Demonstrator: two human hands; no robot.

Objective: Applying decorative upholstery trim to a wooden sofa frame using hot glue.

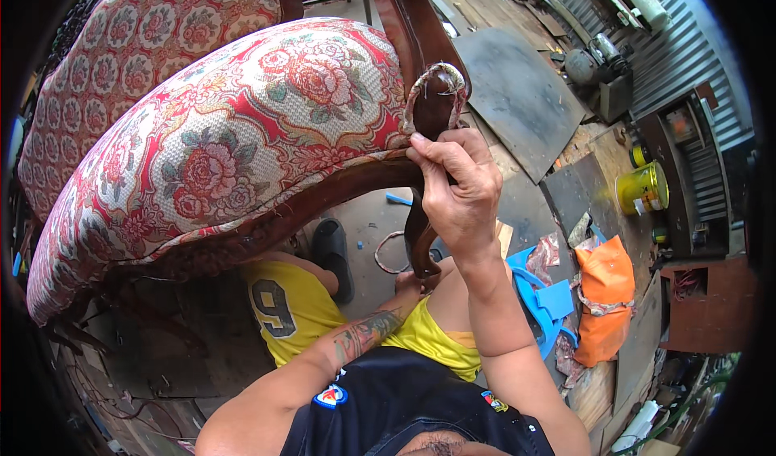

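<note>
A carved dark wooden chair [427, 238] has its seat [315, 84] covered in red and cream floral fabric. My right hand [465, 177] is closed in a pinch at the seat's right front corner. From its fingers a fabric-covered piping cord [414, 96] loops up against the wooden arm post [436, 104] and back down to the hand. Lower down, my left hand [415, 285] is by the foot of the front leg, its fingers mostly hidden. A length of similar cord [380, 254] curves over the floor beside it.
At right lie a blue plastic piece [554, 301], an orange bundle [606, 294] and fabric scraps [543, 260]. Beyond are a yellow can [641, 189], a dark wooden cabinet [695, 165], a flat dark board [517, 92] and a compressor-like machine [594, 61]. A blue strip [398, 200] lies under the seat.
</note>
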